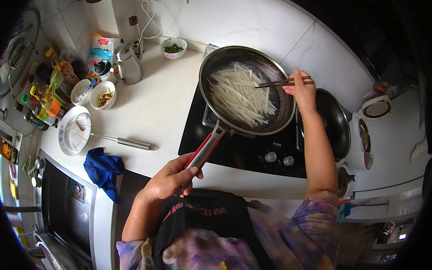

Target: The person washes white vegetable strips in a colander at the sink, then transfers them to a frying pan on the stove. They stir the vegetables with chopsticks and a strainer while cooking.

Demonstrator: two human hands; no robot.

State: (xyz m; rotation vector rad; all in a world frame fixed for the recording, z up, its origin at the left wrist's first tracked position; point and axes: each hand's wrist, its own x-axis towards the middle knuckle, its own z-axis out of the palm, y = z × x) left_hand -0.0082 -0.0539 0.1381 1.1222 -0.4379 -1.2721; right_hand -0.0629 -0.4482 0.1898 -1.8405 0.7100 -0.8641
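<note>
My left hand [176, 176] grips the red and grey handle [203, 151] of a dark frying pan [277, 113] on the gas hob [245, 155]. Pale vegetable strips [239, 93] lie in liquid in the pan's middle. Over the pan's right rim, my right hand [302, 91] holds a pair of dark chopsticks [283, 82]. Their tips reach into the strips from the right.
A second dark pan [331, 127] sits right of my forearm. On the counter left stand a bowl of chopped greens [173, 48], a steel pot [129, 65], two small bowls and several bottles. A wire skimmer [134, 143] rests over a plate [67, 140], near a blue cloth [103, 171].
</note>
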